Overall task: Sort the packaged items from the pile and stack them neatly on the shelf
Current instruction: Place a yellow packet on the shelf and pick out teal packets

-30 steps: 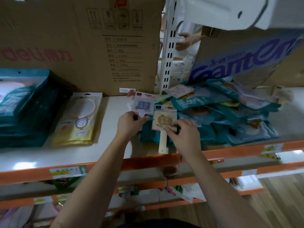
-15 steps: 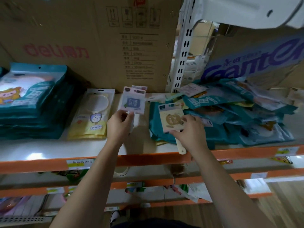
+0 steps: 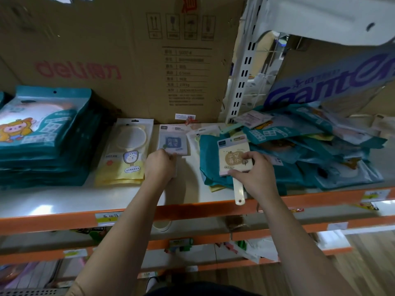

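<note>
Left hand, centre frame, had fingers curled on the lower edge of a blue pack. That pack sat on or just above the shelf deck; could not tell which. Right hand, right of centre, pinched a beige pack at its lower right, thumb on the face, and held it tilted over the left edge of the pile.

Carton, brown with red lettering, filled the upper left and centre, standing at the back of the shelf. Shelf ran across mid-frame, with a white deck and orange front lip. Box with blue print stood upper right, behind the pile. Pile of teal packs sprawled at centre right, loose and overlapping at all angles. Teal stack at far left was squared up, a cartoon figure on the top pack. Post, white and slotted, rose between carton and box. Yellow pack lay flat between the stack and the blue pack, just beside the left hand. Handle, cream, stuck out below the beige pack past the right palm, its tip over the orange lip.
</note>
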The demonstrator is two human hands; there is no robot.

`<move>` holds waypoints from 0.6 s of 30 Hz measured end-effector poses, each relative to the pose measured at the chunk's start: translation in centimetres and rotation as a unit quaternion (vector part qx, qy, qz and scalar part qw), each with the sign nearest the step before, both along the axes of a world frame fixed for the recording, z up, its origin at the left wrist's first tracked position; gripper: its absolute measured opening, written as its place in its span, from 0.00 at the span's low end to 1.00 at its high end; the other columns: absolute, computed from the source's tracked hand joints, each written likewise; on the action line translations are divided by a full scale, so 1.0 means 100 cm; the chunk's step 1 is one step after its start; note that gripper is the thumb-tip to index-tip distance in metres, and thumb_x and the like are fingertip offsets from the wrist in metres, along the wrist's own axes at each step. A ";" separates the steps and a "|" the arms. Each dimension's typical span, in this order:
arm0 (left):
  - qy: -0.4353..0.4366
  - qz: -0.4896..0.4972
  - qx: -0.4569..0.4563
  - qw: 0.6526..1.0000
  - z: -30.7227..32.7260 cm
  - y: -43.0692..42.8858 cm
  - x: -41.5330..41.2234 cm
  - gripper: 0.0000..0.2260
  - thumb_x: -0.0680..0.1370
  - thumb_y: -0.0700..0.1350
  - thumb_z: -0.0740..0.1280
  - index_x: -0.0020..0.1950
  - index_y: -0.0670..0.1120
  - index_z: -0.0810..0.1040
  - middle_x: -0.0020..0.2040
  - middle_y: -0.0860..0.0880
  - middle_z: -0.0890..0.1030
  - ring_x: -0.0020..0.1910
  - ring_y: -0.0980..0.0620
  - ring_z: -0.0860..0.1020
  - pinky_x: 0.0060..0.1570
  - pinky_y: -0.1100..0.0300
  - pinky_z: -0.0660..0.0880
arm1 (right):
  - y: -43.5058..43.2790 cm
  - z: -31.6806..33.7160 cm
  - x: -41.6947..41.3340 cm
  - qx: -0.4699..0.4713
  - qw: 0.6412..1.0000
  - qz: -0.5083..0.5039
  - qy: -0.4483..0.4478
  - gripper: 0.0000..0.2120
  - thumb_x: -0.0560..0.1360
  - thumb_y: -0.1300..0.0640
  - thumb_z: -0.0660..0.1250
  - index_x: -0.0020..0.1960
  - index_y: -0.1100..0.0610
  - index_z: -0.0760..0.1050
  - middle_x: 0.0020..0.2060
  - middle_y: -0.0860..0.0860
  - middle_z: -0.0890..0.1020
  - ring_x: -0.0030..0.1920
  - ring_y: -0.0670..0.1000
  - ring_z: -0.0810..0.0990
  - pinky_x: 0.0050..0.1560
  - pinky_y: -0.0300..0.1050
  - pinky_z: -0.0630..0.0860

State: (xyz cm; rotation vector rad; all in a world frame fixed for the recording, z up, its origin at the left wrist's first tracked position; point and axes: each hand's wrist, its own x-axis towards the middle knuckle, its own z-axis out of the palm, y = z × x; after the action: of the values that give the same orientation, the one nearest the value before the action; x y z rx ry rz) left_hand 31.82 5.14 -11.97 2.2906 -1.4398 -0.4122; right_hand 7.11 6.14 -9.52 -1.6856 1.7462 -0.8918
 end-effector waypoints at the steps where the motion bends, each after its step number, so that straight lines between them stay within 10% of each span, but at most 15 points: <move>1: -0.012 -0.009 0.006 1.000 0.001 -0.001 0.000 0.15 0.82 0.52 0.59 0.46 0.42 0.76 0.45 0.41 0.81 0.40 0.45 0.76 0.37 0.56 0.70 | 0.001 0.000 0.000 -0.008 1.000 -0.002 -0.012 0.21 0.68 0.56 0.78 0.56 0.51 0.73 0.59 0.52 0.72 0.58 0.51 0.75 0.57 0.42 0.74; 18: -0.101 -0.096 0.010 0.990 -0.002 -0.006 0.010 0.16 0.83 0.57 0.56 0.52 0.45 0.74 0.43 0.46 0.80 0.42 0.47 0.78 0.41 0.54 0.74 | 0.001 -0.008 0.005 -0.016 0.986 -0.035 -0.162 0.11 0.72 0.57 0.74 0.48 0.44 0.77 0.54 0.48 0.81 0.55 0.49 0.81 0.55 0.54 0.80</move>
State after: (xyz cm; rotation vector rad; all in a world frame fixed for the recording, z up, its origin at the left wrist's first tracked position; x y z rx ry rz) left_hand 32.85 4.54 -12.20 2.2710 -1.7702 -0.2561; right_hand 7.65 6.26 -10.34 -1.4127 1.5837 -1.1600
